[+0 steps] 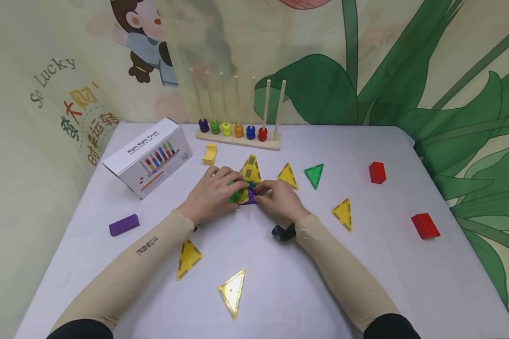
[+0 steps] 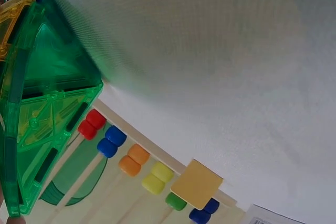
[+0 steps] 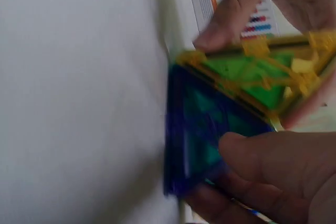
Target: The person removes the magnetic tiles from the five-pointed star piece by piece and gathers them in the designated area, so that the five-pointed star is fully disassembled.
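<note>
Translucent triangular magnetic tiles are joined into a small standing shape at the table's middle. My left hand (image 1: 212, 195) grips its left side, the thumb low by a yellow tile (image 3: 252, 48) and the fingers over the green tiles (image 2: 55, 59). On the other side my right hand (image 1: 282, 200) pinches a blue-purple tile (image 3: 176, 129), with the thumb on its face and fingers under its edge. The blue-purple and yellow tiles meet along a slanted edge. Behind the hands another yellow tile (image 1: 250, 168) rises. The fingers hide part of the shape.
Loose yellow tiles (image 1: 343, 215) and a green tile (image 1: 314, 175) lie around. A peg rack with beads (image 1: 237, 140), a box (image 1: 150, 157) and a yellow block (image 1: 209, 154) stand behind. Red blocks (image 1: 425, 226) lie right, a purple block (image 1: 124, 225) left.
</note>
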{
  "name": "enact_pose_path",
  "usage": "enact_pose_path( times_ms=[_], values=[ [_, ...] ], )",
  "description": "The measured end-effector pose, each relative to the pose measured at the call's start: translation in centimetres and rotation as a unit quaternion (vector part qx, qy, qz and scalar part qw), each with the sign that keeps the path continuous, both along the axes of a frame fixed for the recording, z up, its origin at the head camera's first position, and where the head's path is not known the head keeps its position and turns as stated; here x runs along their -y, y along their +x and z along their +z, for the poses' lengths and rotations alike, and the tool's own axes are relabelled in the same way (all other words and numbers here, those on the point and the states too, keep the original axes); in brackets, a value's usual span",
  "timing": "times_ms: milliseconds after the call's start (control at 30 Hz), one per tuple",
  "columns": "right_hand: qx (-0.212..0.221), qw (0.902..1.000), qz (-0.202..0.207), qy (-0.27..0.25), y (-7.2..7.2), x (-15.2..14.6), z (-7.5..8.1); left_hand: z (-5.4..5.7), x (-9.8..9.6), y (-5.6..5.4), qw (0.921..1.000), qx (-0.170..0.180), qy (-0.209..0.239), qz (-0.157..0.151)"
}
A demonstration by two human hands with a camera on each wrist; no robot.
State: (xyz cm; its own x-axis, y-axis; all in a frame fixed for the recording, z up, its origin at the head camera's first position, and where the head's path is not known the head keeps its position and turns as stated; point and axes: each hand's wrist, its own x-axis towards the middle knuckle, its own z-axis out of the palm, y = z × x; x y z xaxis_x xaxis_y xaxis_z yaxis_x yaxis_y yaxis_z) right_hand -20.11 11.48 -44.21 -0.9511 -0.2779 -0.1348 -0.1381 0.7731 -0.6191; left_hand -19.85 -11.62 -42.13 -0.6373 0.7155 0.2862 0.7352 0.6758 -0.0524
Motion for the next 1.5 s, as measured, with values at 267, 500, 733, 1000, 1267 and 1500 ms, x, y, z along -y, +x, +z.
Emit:
enact_pose_path(
  times_ms=[267,500,733,1000,1267,1500],
  values=[
    [-0.033,0.9987,0.010,-0.036,0.3,1.1,-0.6,-0.3,0.0,0.0,0.9998,-0.012,0.009,-0.012],
    [-0.029,0.9984,0.000,-0.048,0.6,1.1,-0.8,-0.4,0.2,0.1,0.9998,-0.015,0.006,-0.012],
    [-0.040,0.9979,0.003,-0.051,1.0,1.2,-0.8,-0.5,0.2,0.1,0.9998,-0.019,0.008,-0.008],
    [-0.032,0.9984,-0.002,-0.048,1.2,1.3,-0.8,-0.4,0.1,0.2,0.9998,-0.013,0.011,-0.007],
    [-0.028,0.9988,-0.004,-0.039,1.1,1.4,-0.6,0.6,1.4,0.0,0.9983,0.045,0.029,0.023],
    [-0.019,0.9989,-0.013,-0.040,1.1,1.4,-0.7,0.9,2.3,-0.6,0.9949,0.089,0.025,0.040]
  ],
)
